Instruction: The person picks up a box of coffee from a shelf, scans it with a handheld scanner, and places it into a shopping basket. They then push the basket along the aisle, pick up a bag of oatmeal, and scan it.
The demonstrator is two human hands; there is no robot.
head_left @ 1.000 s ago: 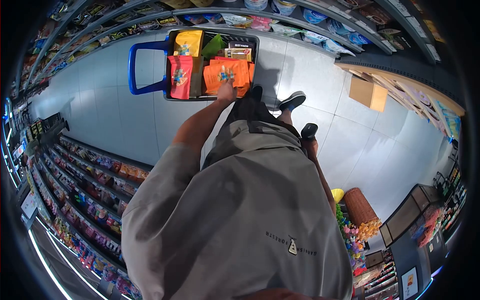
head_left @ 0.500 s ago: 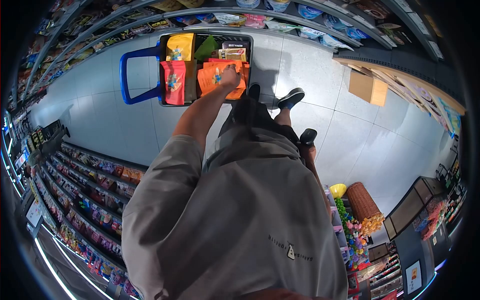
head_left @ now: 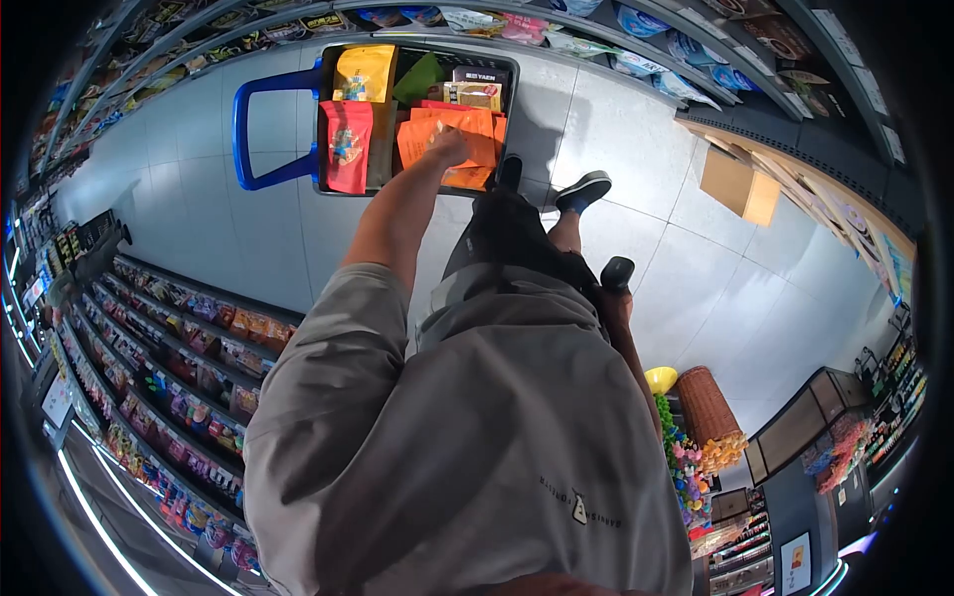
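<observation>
My left hand [head_left: 450,147], fingers curled, is on an orange packet [head_left: 422,131] inside a black shopping basket [head_left: 513,94] on the floor. Around it in the basket are a yellow pouch [head_left: 362,74], a red pouch [head_left: 347,145], a green packet [head_left: 420,77] and a box with a tan front [head_left: 472,94]. The basket's blue handle [head_left: 242,134] sticks out to the left. Low at my right side, my right hand [head_left: 617,301] is closed around a black object with a rounded end [head_left: 617,272]; its kind does not show.
Shelves of packaged goods [head_left: 576,42] run along the top, close behind the basket. More shelves [head_left: 189,368] stand at lower left. A cardboard box [head_left: 735,186] is by the right-hand shelf. A wicker basket [head_left: 710,402] and colourful flowers [head_left: 686,457] are at lower right.
The view has shifted slightly, so the basket sits a little higher. My left hand has moved slightly left over the orange packets. My right hand still holds the black object.
</observation>
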